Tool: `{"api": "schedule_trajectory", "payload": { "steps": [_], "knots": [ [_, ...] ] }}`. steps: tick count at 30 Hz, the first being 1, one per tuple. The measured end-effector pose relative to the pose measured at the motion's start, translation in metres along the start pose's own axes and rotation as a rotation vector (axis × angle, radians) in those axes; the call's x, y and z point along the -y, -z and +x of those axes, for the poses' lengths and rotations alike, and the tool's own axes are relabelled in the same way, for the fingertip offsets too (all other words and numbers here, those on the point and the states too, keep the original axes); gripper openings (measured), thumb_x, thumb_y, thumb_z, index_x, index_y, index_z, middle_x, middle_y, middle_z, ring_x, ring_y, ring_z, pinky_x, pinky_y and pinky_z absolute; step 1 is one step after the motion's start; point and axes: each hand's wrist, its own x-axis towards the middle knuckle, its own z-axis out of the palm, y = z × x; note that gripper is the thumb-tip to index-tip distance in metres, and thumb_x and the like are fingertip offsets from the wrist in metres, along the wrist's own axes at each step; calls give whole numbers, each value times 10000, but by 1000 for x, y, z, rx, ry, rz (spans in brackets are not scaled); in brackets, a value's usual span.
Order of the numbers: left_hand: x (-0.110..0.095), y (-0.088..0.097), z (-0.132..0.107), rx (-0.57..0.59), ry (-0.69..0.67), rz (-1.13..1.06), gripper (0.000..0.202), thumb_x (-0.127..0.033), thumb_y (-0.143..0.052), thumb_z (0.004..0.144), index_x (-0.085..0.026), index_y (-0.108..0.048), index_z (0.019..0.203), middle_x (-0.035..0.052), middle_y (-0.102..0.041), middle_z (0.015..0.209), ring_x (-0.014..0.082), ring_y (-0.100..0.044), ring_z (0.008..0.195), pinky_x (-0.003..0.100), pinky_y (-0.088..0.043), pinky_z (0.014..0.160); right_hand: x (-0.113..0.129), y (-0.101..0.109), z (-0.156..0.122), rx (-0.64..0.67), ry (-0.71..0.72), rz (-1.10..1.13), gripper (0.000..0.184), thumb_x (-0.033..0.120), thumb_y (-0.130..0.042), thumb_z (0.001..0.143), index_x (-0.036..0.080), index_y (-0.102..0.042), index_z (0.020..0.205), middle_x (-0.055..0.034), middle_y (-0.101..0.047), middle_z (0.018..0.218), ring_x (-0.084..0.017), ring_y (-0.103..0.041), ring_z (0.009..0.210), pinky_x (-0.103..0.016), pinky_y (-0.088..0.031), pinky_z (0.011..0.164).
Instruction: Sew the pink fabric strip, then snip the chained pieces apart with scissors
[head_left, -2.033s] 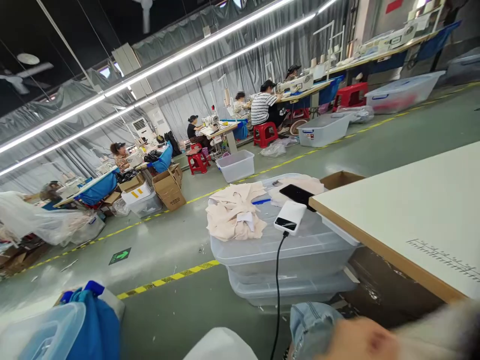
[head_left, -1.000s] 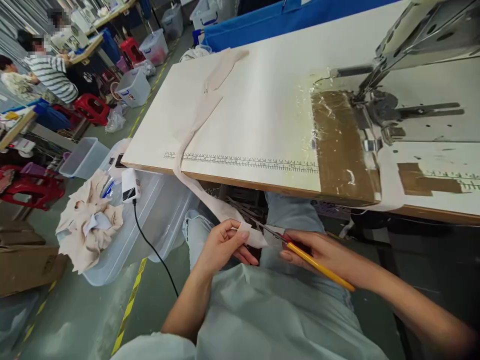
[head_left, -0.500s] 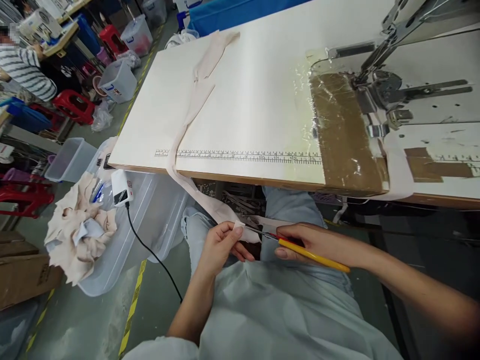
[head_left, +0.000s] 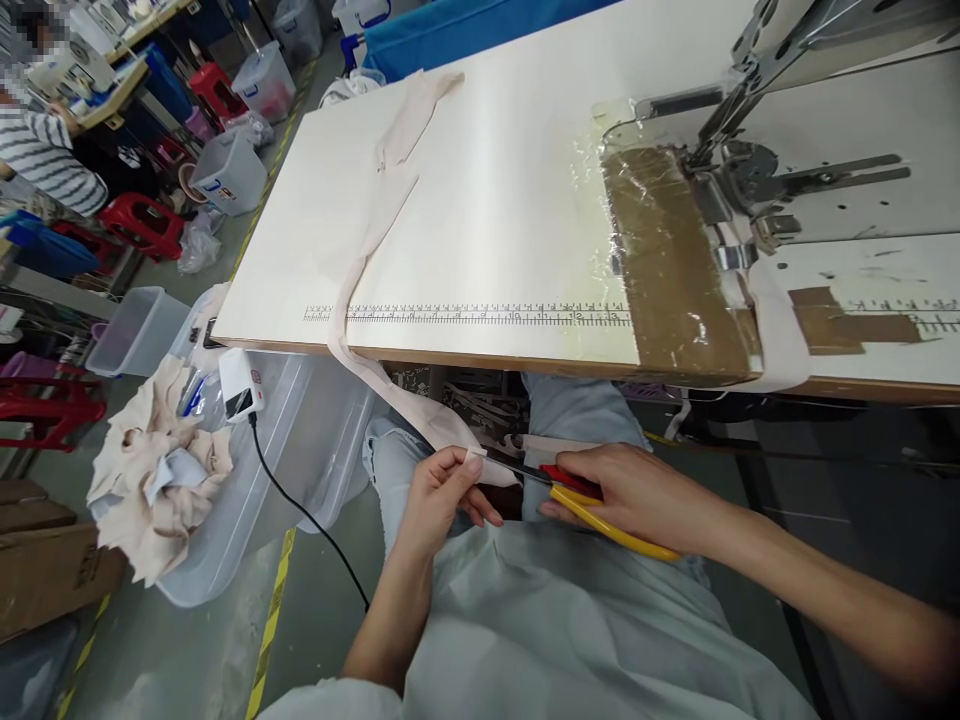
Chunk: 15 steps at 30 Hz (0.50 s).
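Toward six o'clock, I have the yellow-and-red-handled metal scissors [head_left: 574,482] gripped in my right hand [head_left: 645,497], blades at the pale pink fabric strip [head_left: 425,410] pinched by my left hand [head_left: 439,497]; a second ago they stood short, so cutting looks lined up.

Overhead-bright sheen whitens the tabletop [head_left: 487,230]; glints fleck the brown tape [head_left: 656,250]; shadow pools beneath; lower right corner darkens, blurred.

The printed ruler [head_left: 480,315] on the white tabletop [head_left: 495,210] reads 10 and 12.
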Motion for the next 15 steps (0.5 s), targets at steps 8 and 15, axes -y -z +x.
{"api": "schedule_trajectory", "payload": {
  "steps": [8,15],
  "knots": [
    [3,0,-1,35,10,28,556,-654,-763,702,-158,-538,815,-13,-586,478,161,-620,434,186,-408,411,9,4,1,-78,58,-63,437,606,-499,868,251,-346,666,-32,-576,626,-218,-556,574,-294,-254,529],
    [7,-5,1,54,6,34,543,-663,-722,748,-169,-508,822,8,-631,551,156,-635,453,189,-425,436,4,-9,6,-128,66,112,454,616,-522,840,243,-370,629,-13,-549,598,-187,-522,540,-283,-313,512]
  ]
}}
